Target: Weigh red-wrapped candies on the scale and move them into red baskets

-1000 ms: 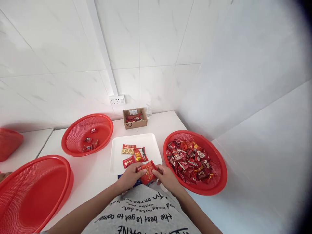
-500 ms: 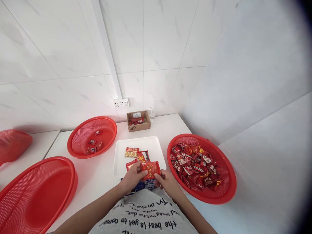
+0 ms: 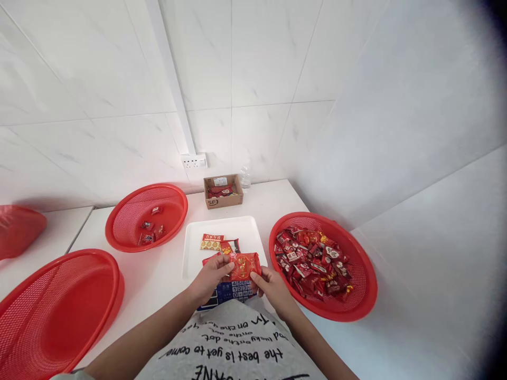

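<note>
My left hand (image 3: 209, 281) and my right hand (image 3: 271, 289) pinch the two ends of a red snack packet (image 3: 244, 265) over the near edge of a white tray (image 3: 194, 252). A few more packets (image 3: 214, 243) lie on that tray. Under my hands lies a blue scale with number keys (image 3: 233, 290). To the right, a red basket (image 3: 358, 303) holds several red wrapped sweets.
A red basket (image 3: 174, 211) with a few sweets sits at the back left. Another red basket (image 3: 59, 306) is at the near left, a further red one (image 3: 18, 229) at the far left. A small cardboard box (image 3: 222, 192) and a clear bottle (image 3: 245, 179) stand by the wall, under a socket (image 3: 194, 161).
Both hands have carried the red packet a little away from me, from the table edge to over the tray's near rim. The camera has shifted slightly.
</note>
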A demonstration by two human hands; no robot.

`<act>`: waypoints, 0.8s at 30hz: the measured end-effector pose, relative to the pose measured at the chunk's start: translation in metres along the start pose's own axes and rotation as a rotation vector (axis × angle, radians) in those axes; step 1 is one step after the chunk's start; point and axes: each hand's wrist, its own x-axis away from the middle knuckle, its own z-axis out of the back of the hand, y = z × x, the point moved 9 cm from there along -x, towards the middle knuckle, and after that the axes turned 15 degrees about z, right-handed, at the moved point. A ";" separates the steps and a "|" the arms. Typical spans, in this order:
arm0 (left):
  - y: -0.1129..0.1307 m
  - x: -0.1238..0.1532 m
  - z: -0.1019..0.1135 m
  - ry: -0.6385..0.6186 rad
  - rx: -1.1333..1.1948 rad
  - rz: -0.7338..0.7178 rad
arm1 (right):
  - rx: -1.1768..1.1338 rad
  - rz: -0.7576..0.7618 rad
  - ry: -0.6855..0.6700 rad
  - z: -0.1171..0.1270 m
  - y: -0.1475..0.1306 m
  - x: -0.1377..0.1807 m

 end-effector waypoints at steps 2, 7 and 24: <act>-0.003 -0.002 0.001 -0.004 0.004 -0.011 | 0.018 -0.002 -0.022 -0.002 0.002 0.000; 0.006 -0.014 0.023 0.092 0.019 -0.026 | 0.057 -0.024 -0.003 0.007 0.009 0.002; 0.057 -0.080 0.080 0.402 -0.100 -0.090 | 0.127 -0.037 0.197 0.051 0.024 0.010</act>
